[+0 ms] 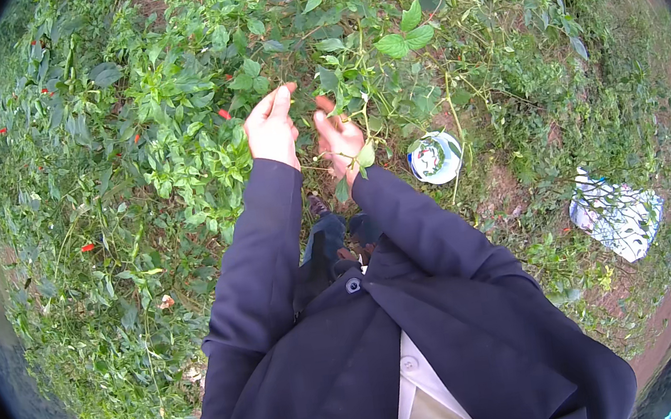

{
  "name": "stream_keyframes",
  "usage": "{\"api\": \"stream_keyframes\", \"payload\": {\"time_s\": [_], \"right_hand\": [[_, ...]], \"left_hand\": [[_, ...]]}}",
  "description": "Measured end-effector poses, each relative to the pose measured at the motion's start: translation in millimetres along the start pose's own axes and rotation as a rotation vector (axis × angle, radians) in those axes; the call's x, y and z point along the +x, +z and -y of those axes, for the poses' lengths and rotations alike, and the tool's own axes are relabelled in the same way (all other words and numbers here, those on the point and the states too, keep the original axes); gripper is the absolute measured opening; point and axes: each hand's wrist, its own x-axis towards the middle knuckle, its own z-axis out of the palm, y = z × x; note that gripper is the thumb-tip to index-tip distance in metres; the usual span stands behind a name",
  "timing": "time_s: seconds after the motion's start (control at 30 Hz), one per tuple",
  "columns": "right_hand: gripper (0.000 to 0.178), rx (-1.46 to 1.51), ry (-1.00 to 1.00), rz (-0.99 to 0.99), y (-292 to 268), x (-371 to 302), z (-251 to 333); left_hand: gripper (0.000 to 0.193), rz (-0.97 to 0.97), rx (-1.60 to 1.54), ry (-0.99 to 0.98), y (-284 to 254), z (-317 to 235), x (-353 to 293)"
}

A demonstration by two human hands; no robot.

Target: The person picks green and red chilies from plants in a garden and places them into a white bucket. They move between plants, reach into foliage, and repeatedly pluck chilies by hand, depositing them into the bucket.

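Observation:
My left hand (269,134) is raised among the leaves of a green plant (186,85), thumb and fingertips pressed together. Whatever is in that pinch is too small to make out. Just to its right, and apart from it, my right hand (339,138) has curled fingers, slightly blurred, near thin stems. Its grip is partly hidden. A thin stem with a pale green leaf (366,154) crosses in front of my right wrist. A red chili pepper (224,114) hangs in the foliage left of my left hand.
To the right of my right hand, a white bucket (454,163) with some green stuff inside stands on the ground. Farther right lies a white patterned bag (636,235) behind thin stems. More red peppers, one low at the left (87,248), dot the dense plants.

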Motion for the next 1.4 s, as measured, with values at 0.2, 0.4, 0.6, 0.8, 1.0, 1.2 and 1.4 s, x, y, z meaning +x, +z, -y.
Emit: {"api": "stream_keyframes", "payload": {"time_s": [0.2,0.4,0.6,0.8,1.0,1.2,1.4], "right_hand": [[0.017,0.775,0.008,0.255,15.9,14.5,51.4],[0.014,0.931,0.087,0.173,3.6,-3.3,91.4],[0.01,0.652,-0.099,0.114,-3.3,-17.5,110.3],[0.016,0.47,-0.084,-0.034,-34.0,-50.6,130.8],[0.019,0.564,-0.005,0.023,-54.3,-61.2,130.4],[0.017,0.544,0.023,-0.008,-45.1,-62.4,131.6],[0.014,-0.075,-0.226,-0.414,-29.0,-74.7,129.3]], "left_hand": [[0.022,0.054,-0.019,-0.142,4.8,-18.1,20.5],[0.022,0.362,0.065,-0.211,31.9,-22.9,34.1],[0.021,0.452,0.261,0.057,75.7,-24.1,23.7],[0.018,0.404,0.133,-0.097,62.2,-3.9,16.7],[0.021,0.303,0.19,-0.26,53.2,18.7,47.3],[0.021,0.566,0.497,0.024,75.4,31.2,46.2],[0.014,0.441,0.561,0.209,61.5,13.4,21.0]]}}
